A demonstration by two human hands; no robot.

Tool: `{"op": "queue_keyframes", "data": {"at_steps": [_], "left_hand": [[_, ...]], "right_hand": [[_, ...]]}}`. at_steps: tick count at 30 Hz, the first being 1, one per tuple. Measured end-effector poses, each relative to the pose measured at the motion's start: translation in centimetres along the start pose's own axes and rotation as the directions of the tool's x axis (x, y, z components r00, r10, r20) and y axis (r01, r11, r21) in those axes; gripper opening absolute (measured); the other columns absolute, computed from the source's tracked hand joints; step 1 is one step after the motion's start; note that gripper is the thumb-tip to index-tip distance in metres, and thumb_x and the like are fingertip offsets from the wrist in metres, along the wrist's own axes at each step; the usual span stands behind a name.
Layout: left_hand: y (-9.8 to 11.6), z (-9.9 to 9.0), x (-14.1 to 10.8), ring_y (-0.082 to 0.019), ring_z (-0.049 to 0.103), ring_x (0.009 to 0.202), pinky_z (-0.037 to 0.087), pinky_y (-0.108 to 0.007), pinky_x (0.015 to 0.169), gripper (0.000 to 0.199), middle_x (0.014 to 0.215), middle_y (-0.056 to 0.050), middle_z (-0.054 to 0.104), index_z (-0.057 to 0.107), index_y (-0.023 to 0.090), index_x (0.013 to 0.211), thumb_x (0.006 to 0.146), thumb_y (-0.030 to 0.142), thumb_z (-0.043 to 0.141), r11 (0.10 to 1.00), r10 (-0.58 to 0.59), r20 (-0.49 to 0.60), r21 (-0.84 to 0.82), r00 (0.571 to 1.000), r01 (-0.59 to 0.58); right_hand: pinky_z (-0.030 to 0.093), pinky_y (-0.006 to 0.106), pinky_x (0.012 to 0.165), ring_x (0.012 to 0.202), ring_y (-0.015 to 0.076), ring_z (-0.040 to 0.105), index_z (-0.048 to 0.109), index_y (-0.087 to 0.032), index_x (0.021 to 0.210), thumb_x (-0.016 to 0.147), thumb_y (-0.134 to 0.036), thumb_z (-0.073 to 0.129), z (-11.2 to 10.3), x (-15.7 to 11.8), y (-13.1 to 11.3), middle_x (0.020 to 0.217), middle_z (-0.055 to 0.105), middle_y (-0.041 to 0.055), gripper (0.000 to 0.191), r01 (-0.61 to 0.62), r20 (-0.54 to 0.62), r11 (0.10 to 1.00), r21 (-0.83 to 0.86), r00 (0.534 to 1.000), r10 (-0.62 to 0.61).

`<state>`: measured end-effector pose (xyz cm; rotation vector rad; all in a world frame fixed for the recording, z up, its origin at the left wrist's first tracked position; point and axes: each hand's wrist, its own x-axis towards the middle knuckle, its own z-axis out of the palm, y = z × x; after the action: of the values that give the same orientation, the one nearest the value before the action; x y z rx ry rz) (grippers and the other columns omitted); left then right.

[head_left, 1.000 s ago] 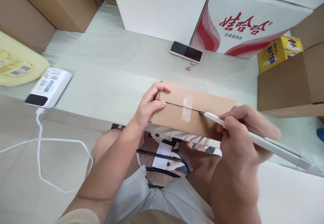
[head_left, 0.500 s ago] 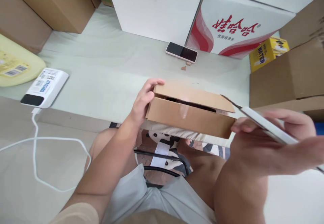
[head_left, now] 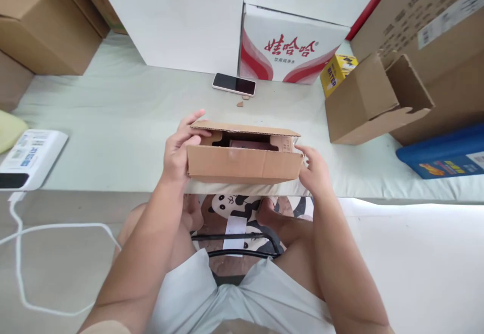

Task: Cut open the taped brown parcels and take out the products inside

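Observation:
A small brown cardboard box lies near the front edge of the cloth-covered surface, its lid flap raised part way. Through the gap I see a dark interior and a reddish-brown item that I cannot identify. My left hand is closed round the box's left end, with fingers reaching over the flap's corner and into the opening. Gripping the right end is my right hand, its thumb and fingers pressed at the corner.
Behind the box lie a phone and small cardboard scraps. White cartons line the back. On the right stand an open cardboard box and a blue pack. A white device with a cable sits left.
My right hand has come to the box's right end; the long slim pale object it held is out of sight. The flap is raised further. The camera view has turned right.

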<state>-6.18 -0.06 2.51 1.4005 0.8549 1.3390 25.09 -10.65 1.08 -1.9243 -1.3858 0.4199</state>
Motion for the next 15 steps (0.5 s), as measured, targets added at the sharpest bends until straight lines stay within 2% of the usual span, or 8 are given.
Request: {"op": "queue_keyframes", "data": {"at_steps": [4,7,10,13,15], "left_hand": [[1.4,-0.5,-0.2,-0.037,0.042,0.149,0.03,-0.051,0.132,0.053,0.16,0.006,0.051,0.081,0.03,0.077,0.088,0.073,0.052,0.991,0.034,0.192,0.121,0.981,-0.058],[2.7,-0.3,-0.6,-0.038,0.033,0.153,0.026,-0.054,0.133,0.061,0.162,0.009,0.044,0.08,0.03,0.075,0.092,0.073,0.039,0.987,0.025,0.248,0.15,0.968,-0.064],[3.7,0.4,-0.9,-0.041,0.033,0.15,0.033,-0.059,0.127,0.063,0.158,0.004,0.044,0.075,0.028,0.07,0.092,0.072,0.038,0.986,0.057,0.219,0.143,0.974,-0.09],[4.2,1.0,-1.0,-0.04,0.034,0.147,0.038,-0.059,0.122,0.062,0.151,0.001,0.047,0.07,0.025,0.062,0.092,0.07,0.038,0.987,0.099,0.133,0.11,0.986,-0.114],[4.2,1.0,-0.8,-0.04,0.036,0.146,0.039,-0.058,0.12,0.062,0.145,0.001,0.05,0.064,0.023,0.057,0.09,0.068,0.038,0.988,0.106,0.042,0.105,0.994,-0.109]], "right_hand": [[0.057,0.041,0.091,0.1,0.0227,0.071,0.074,-0.023,0.094,0.093,-0.036,0.058,0.0,-0.7,-3.1,0.099,0.075,0.007,0.02,0.229,-0.206,0.938,0.26,0.962,-0.178],[0.055,0.043,0.097,0.1,0.0215,0.07,0.075,-0.025,0.087,0.1,-0.038,0.053,0.3,-1.4,-4.7,0.09,0.075,0.0034,0.028,0.452,-0.283,0.82,0.352,0.886,-0.367],[0.047,0.051,0.108,0.112,0.0244,0.066,0.08,-0.029,0.098,0.105,-0.044,0.035,0.5,-1.9,-5.2,0.104,0.075,0.0046,0.048,0.571,-0.215,0.738,0.359,0.82,-0.53],[0.04,0.056,0.114,0.126,0.0281,0.056,0.079,-0.033,0.112,0.106,-0.051,0.018,0.6,-1.9,-5.3,0.126,0.068,0.0055,0.065,0.56,-0.091,0.768,0.312,0.822,-0.562],[0.038,0.057,0.114,0.129,0.0296,0.051,0.078,-0.033,0.109,0.105,-0.053,0.015,0.8,-1.7,-5.5,0.132,0.063,0.0052,0.066,0.545,-0.054,0.79,0.28,0.831,-0.554]]}}
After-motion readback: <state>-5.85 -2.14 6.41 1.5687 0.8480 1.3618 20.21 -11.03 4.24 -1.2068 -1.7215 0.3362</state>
